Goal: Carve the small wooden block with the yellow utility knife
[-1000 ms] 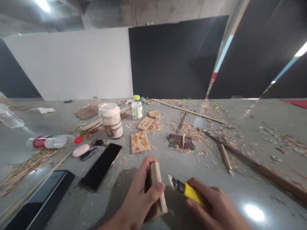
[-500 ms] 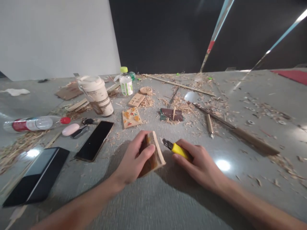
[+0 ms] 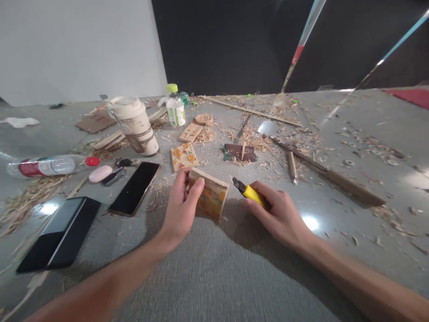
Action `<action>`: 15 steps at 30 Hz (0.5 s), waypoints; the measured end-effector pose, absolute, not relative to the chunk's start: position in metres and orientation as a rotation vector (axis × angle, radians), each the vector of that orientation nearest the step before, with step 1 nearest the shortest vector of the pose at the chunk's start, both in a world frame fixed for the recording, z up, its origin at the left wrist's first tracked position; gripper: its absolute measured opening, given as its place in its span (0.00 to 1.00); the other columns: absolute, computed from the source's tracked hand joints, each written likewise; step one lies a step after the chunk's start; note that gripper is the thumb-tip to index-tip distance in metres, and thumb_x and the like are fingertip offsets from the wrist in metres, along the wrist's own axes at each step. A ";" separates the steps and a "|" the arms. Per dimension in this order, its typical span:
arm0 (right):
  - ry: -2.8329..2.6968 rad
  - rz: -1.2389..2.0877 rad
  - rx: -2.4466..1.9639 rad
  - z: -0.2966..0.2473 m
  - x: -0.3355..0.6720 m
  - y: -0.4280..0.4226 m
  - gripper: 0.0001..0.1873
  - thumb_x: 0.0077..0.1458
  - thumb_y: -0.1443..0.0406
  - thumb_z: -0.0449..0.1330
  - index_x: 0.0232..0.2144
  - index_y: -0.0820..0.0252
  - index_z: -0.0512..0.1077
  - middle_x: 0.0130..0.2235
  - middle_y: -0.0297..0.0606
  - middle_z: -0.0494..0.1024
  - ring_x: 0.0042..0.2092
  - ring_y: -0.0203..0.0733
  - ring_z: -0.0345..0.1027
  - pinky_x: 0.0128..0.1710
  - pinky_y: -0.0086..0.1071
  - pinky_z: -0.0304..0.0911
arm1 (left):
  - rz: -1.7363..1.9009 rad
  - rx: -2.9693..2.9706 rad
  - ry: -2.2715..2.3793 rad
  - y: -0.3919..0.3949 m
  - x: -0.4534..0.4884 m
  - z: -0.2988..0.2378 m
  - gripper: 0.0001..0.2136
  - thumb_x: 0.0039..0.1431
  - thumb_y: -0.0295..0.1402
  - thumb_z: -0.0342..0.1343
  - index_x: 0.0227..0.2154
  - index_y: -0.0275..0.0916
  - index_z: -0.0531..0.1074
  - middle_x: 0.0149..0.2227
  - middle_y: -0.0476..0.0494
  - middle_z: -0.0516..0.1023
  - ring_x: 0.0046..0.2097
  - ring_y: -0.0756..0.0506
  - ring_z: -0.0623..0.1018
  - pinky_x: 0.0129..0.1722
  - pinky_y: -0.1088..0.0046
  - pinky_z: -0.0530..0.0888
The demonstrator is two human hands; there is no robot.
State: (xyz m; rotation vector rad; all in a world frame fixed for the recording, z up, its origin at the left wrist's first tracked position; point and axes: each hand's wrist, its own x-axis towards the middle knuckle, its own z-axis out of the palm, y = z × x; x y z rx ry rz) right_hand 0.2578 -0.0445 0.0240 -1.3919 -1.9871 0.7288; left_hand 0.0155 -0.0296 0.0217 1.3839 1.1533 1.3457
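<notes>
My left hand [image 3: 179,210] grips a small wooden block [image 3: 212,197] by its left side, thumb over the face. Orange and yellow patterning covers that face, and the bare wood edge is on top. In my right hand [image 3: 279,212] is a yellow utility knife [image 3: 254,195], its blade end pointing up and left toward the block. A narrow gap separates blade and block. Just beyond them lies a square wooden piece [image 3: 184,156] with orange fruit shapes. Farther right, a dark maroon and green piece [image 3: 239,153] lies among shavings, with a wood sliver on it.
At left are a black phone [image 3: 134,188], a black box-like device [image 3: 60,235], a pink oval object [image 3: 100,174] and a lying plastic bottle [image 3: 56,165]. A lidded cup [image 3: 134,127] and a green-capped bottle [image 3: 175,107] stand behind. A long-handled blade [image 3: 351,185] lies right amid wood shavings.
My left hand has turned the block so its patterned face shows more toward me and its top edge runs sideways. The knife has shifted slightly right and up in view.
</notes>
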 end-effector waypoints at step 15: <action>-2.030 0.858 -1.327 0.027 0.257 -0.047 0.23 0.72 0.46 0.57 0.33 0.56 0.66 0.24 0.25 0.62 0.26 0.31 0.54 0.26 0.30 0.48 | 1.258 1.782 0.996 -0.040 0.014 0.026 0.09 0.63 0.33 0.63 0.36 0.42 0.67 0.48 0.46 0.70 0.46 0.45 0.74 0.46 0.65 0.71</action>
